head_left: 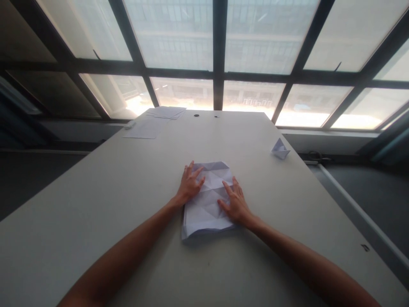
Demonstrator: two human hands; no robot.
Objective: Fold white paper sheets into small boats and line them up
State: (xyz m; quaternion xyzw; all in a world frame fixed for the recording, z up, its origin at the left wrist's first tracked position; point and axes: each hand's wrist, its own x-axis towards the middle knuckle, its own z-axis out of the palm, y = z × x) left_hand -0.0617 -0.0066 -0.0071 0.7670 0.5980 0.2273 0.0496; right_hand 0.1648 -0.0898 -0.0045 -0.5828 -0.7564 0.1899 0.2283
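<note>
A creased white sheet of paper (207, 200) lies on the pale table (96, 204) in front of me, marked with diagonal fold lines. My left hand (190, 183) lies flat on its upper left part, fingers spread. My right hand (234, 202) rests flat on its right side, fingers stretched forward. Both hands press on the sheet and hold nothing. The near edge of the sheet lifts slightly off the table.
A small folded paper boat (280, 149) stands near the table's right edge. Loose white sheets (153, 121) lie at the far left corner. Two small dark holes (206, 115) sit at the table's far edge, below large windows (220, 51).
</note>
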